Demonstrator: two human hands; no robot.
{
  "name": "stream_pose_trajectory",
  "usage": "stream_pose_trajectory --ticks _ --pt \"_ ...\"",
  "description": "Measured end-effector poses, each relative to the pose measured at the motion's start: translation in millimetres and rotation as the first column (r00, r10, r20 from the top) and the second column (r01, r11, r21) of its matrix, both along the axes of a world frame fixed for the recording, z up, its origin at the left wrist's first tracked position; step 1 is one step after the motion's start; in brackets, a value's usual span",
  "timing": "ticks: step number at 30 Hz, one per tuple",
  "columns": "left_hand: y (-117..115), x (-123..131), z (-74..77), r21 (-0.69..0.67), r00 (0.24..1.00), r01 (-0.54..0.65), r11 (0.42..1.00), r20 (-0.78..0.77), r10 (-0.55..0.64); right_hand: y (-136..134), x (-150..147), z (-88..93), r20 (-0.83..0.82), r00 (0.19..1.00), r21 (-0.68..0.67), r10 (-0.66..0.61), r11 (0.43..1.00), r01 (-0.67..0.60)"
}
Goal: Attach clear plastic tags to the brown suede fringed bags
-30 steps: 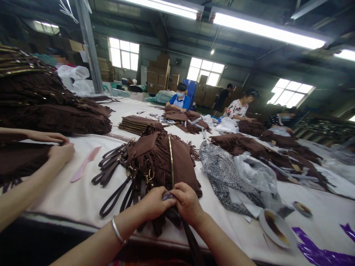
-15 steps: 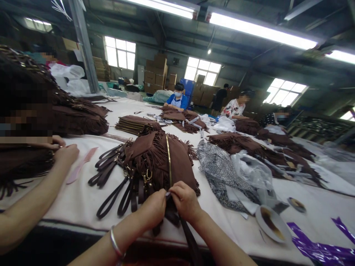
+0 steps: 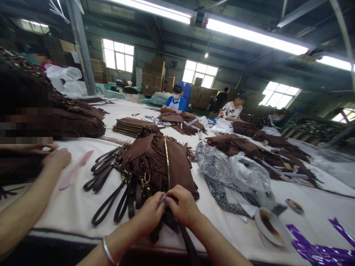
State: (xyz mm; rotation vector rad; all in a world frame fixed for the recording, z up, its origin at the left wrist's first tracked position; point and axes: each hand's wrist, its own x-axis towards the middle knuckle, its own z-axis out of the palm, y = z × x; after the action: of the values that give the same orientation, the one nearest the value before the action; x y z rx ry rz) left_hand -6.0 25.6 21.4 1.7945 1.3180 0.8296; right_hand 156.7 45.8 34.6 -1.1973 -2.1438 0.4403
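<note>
A pile of brown fringed suede bags (image 3: 159, 162) with a gold zipper line and dark brown straps (image 3: 108, 184) lies on the white table (image 3: 74, 203) before me. My left hand (image 3: 151, 216), with a silver bangle on the wrist, and my right hand (image 3: 183, 205) meet at the pile's near edge. Both pinch a small greyish piece at the end of the top bag; a dark strap (image 3: 188, 244) hangs down below them. What exactly the fingers grip is too small to name.
A co-worker's arm and hand (image 3: 55, 159) at the left rest on another brown bag beside a pink comb (image 3: 76, 170). Patterned fabric (image 3: 219, 173), plastic wrap (image 3: 249, 171), a small dish (image 3: 270, 227) and purple film (image 3: 318, 251) lie right. More bag stacks and seated people are farther back.
My view has drifted a little to the right and down. My hands stay pinched at the bag's end, barely shifted. The co-worker's hand has moved slightly left.
</note>
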Motion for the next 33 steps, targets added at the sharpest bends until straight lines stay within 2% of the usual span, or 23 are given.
stream_pose_trajectory --ticks 7,14,18,22,25,29,33 --pt "0 0 -3.0 -0.009 0.995 -0.076 0.997 -0.059 0.075 -3 -2 -3.5 -0.01 0.992 -0.086 -0.123 0.989 0.122" --pt "-2 3 -6.3 0.005 0.986 -0.13 0.991 -0.105 0.13 -8 -2 -6.0 0.193 0.978 0.155 -0.081 0.987 0.051" --pt "-2 4 -5.7 0.028 0.988 -0.103 0.994 -0.115 0.106 -9 -3 -6.6 0.121 0.991 0.139 -0.064 0.989 0.047" --pt "-1 3 -4.7 0.054 0.992 -0.004 0.999 -0.124 0.011 -4 0 -10.3 -0.03 0.996 0.027 -0.079 0.996 0.08" --pt "2 0 -3.5 0.009 0.992 0.038 0.999 -0.124 -0.037 2 4 -14.4 -0.091 0.992 -0.039 -0.092 0.995 0.088" --pt "5 -3 -0.1 -0.019 0.991 0.05 0.999 -0.124 -0.052 9 14 -8.4 -0.124 0.984 0.008 -0.131 0.991 0.133" --pt "7 -1 3.7 -0.002 0.994 0.023 1.0 -0.111 -0.023 11 20 4.0 -0.039 0.999 0.042 0.001 0.999 0.001"
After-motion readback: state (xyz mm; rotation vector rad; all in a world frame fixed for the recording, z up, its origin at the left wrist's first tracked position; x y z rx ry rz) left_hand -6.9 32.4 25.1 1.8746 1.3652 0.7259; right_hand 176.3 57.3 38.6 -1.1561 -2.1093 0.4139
